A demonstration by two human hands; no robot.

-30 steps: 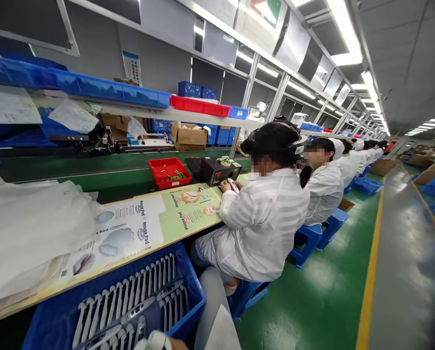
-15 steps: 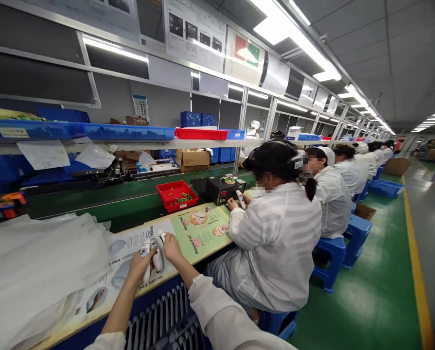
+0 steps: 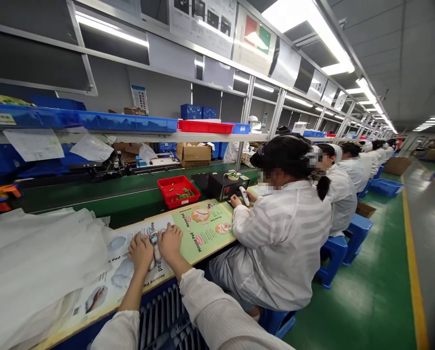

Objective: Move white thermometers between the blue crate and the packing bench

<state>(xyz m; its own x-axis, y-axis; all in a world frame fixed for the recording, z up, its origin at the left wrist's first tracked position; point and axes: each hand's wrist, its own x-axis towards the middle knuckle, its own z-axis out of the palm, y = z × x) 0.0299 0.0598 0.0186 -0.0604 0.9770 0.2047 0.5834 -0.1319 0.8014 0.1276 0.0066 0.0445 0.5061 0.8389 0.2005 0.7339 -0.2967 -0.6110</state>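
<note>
My left hand (image 3: 141, 252) is closed around a slim white handheld device, whose lower end (image 3: 152, 265) shows below the fingers. Close beside it, my right hand (image 3: 170, 243) has its fingers bent over the upper part of a second white handheld device (image 3: 158, 253). A small bluish window (image 3: 153, 239) shows between the two hands. The fingers cover much of both devices. Both hands are low over a printed mouse pad sheet (image 3: 130, 265) on the bench. Whether the small white part seen earlier is under my right fingers is hidden.
White sheeting (image 3: 38, 262) covers the bench at left. A red tray (image 3: 162, 187) with green parts and a black box (image 3: 220, 187) stand behind. A co-worker (image 3: 275, 243) sits close at right. Grey handles (image 3: 162, 316) fill a blue tray below the bench edge.
My right hand has moved left and over the devices, and my left hand has turned and closed in, so the hands now nearly meet. The view has shifted slightly.
</note>
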